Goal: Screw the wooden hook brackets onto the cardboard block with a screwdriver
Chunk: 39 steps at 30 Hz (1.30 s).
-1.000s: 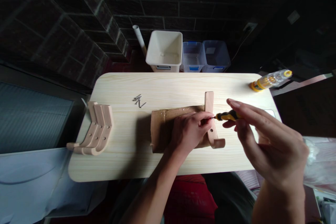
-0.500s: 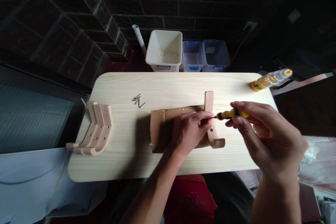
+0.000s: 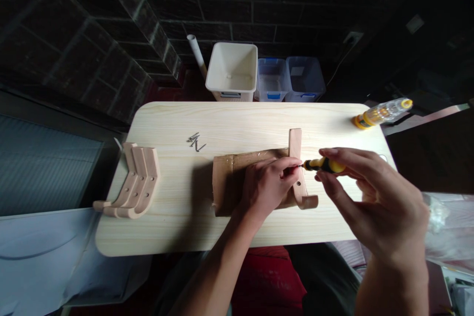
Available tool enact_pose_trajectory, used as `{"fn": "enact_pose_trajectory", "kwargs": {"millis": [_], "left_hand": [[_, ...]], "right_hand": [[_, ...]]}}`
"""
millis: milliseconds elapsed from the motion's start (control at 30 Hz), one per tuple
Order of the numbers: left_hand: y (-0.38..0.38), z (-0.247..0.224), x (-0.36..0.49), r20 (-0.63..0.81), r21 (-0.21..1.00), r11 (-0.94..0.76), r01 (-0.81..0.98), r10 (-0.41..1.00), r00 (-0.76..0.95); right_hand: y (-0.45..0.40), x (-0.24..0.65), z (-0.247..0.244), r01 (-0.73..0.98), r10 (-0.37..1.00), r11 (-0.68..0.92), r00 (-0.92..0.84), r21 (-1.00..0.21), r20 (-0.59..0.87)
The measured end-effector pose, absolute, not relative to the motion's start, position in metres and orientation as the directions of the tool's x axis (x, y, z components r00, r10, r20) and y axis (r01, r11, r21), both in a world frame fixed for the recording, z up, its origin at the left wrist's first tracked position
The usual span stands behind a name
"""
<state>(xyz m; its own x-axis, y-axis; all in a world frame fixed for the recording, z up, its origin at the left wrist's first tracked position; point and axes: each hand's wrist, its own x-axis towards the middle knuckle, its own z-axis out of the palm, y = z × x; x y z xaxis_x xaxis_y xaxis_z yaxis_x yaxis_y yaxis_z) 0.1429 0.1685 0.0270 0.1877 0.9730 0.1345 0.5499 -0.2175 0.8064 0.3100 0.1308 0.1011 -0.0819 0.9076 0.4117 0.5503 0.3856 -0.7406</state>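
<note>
My right hand (image 3: 377,197) is closed around a yellow-and-black screwdriver (image 3: 326,164), its shaft pointing left. The screwdriver tip meets the pinched fingertips of my left hand (image 3: 266,182), over a curved wooden hook (image 3: 295,143). Whatever small thing those fingertips hold is hidden. One open hole shows in the hook just below them. The hook lies across the right end of a brown cardboard piece (image 3: 224,182), and my left hand rests on the cardboard. Several loose screws (image 3: 195,141) lie on the table further left.
More wooden hooks (image 3: 142,182) stand side by side at the left of the wooden table (image 3: 166,237). A clear bit case with yellow ends (image 3: 383,112) is at the back right corner. Beyond the far edge are a white bin (image 3: 231,69) and two clear plastic boxes (image 3: 272,79).
My right hand has shifted slightly left with the screwdriver, and the handle has turned in its fingers. My left hand and the wooden hook have stayed in place.
</note>
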Motion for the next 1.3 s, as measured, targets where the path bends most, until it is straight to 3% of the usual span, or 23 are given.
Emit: {"fn": "enact_pose_trajectory", "kwargs": {"millis": [300, 600, 867, 1133, 1300], "left_hand": [[0.168, 0.03, 0.141, 0.145, 0.831, -0.231, 0.505, 0.968, 0.205], [0.166, 0.028, 0.141, 0.161, 0.834, -0.238, 0.498, 0.968, 0.192], [0.168, 0.027, 0.14, 0.134, 0.817, -0.228, 0.529, 0.968, 0.211], [0.168, 0.026, 0.141, 0.133, 0.8, -0.229, 0.555, 0.969, 0.208], [0.167, 0.022, 0.142, 0.156, 0.79, -0.237, 0.566, 0.97, 0.189]], "right_hand": [[0.134, 0.312, 0.095, 0.613, 0.948, 0.285, -0.066, -0.737, 0.311], [0.137, 0.308, 0.087, 0.611, 0.926, 0.255, 0.068, -0.749, 0.371], [0.141, 0.311, 0.089, 0.638, 0.902, 0.375, -0.085, -0.672, 0.423], [0.133, 0.309, 0.101, 0.52, 0.954, 0.286, -0.073, -0.805, 0.291], [0.135, 0.308, 0.095, 0.551, 0.943, 0.278, 0.001, -0.787, 0.334]]}}
